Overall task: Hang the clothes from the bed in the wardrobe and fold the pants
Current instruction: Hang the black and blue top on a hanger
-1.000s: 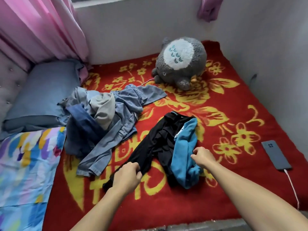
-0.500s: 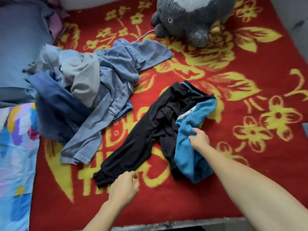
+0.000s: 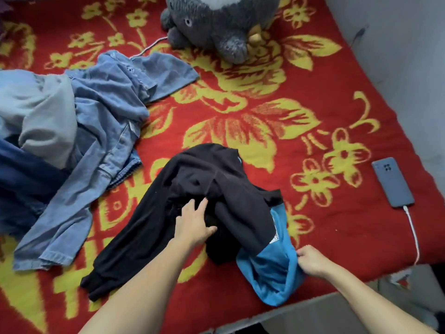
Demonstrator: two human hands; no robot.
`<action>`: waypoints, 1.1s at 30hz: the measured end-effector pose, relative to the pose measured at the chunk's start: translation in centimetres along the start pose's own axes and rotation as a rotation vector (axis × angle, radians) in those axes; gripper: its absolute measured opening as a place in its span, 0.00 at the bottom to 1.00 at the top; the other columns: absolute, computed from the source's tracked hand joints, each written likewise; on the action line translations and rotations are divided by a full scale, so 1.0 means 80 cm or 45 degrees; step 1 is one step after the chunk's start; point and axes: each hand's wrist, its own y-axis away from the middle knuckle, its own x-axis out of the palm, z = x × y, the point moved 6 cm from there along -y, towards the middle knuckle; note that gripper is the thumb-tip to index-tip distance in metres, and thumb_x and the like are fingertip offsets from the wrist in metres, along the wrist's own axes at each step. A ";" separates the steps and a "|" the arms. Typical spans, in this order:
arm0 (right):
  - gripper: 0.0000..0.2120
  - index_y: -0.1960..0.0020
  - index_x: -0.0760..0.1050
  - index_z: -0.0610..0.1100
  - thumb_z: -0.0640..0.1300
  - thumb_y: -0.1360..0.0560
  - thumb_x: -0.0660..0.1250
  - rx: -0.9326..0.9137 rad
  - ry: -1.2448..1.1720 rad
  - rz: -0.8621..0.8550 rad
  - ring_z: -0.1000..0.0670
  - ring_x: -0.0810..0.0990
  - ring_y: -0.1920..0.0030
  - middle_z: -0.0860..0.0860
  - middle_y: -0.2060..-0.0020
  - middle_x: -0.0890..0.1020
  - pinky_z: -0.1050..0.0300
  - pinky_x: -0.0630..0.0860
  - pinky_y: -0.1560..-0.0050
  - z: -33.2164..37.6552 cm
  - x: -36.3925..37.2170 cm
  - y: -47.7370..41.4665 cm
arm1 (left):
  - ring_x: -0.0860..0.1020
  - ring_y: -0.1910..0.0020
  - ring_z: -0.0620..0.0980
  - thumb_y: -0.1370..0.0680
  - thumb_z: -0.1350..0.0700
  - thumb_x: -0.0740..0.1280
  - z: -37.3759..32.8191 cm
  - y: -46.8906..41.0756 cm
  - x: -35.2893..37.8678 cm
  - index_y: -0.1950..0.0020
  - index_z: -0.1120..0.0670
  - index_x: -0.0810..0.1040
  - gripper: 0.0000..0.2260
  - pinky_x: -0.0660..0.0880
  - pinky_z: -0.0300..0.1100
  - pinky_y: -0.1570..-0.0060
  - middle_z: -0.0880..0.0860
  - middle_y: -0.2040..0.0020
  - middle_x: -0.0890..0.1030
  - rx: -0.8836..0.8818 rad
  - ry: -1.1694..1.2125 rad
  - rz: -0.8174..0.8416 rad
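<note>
Black pants [image 3: 154, 218] with a bright blue lining [image 3: 272, 268] lie crumpled on the red and yellow blanket [image 3: 289, 97] near the bed's front edge. My left hand [image 3: 193, 221] rests on the black fabric at the middle of the pants, fingers straight and spread. My right hand [image 3: 310, 260] pinches the blue lining at its right side. One black leg stretches down to the left. A heap of denim and grey clothes [image 3: 79, 131] lies on the left of the bed.
A grey plush toy [image 3: 221, 22] sits at the back of the bed. A phone [image 3: 392, 182] with a white cable [image 3: 415, 237] lies at the right edge. A grey wall [image 3: 397, 56] bounds the right side.
The camera dipped closer. My left hand moved from the pant leg's end up onto the middle of the pants. My right hand pulled the blue part toward the front edge, and black fabric folded over.
</note>
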 end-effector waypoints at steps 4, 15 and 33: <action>0.18 0.56 0.79 0.44 0.59 0.32 0.68 0.005 -0.717 -0.332 0.44 0.83 0.56 0.45 0.59 0.84 0.51 0.78 0.51 0.025 -0.036 -0.048 | 0.54 0.25 0.59 0.25 0.49 0.66 -0.007 -0.006 0.076 0.24 0.46 0.57 0.32 0.66 0.54 0.33 0.59 0.22 0.51 0.098 -0.344 0.152; 0.10 0.62 0.76 0.32 0.41 0.30 0.65 -0.626 -0.561 0.193 0.53 0.72 0.65 0.48 0.67 0.75 0.57 0.67 0.61 0.207 0.002 0.083 | 0.76 0.39 0.53 0.25 0.58 0.62 0.115 0.083 0.004 0.35 0.51 0.75 0.18 0.74 0.45 0.46 0.53 0.36 0.77 -0.342 0.292 -0.129; 0.12 0.54 0.81 0.36 0.39 0.36 0.69 -0.590 -0.681 0.738 0.45 0.82 0.58 0.40 0.57 0.83 0.57 0.77 0.57 0.205 -0.004 0.263 | 0.74 0.44 0.51 0.33 0.54 0.66 0.094 0.178 0.004 0.56 0.52 0.77 0.08 0.70 0.43 0.50 0.49 0.49 0.77 0.090 0.099 -0.194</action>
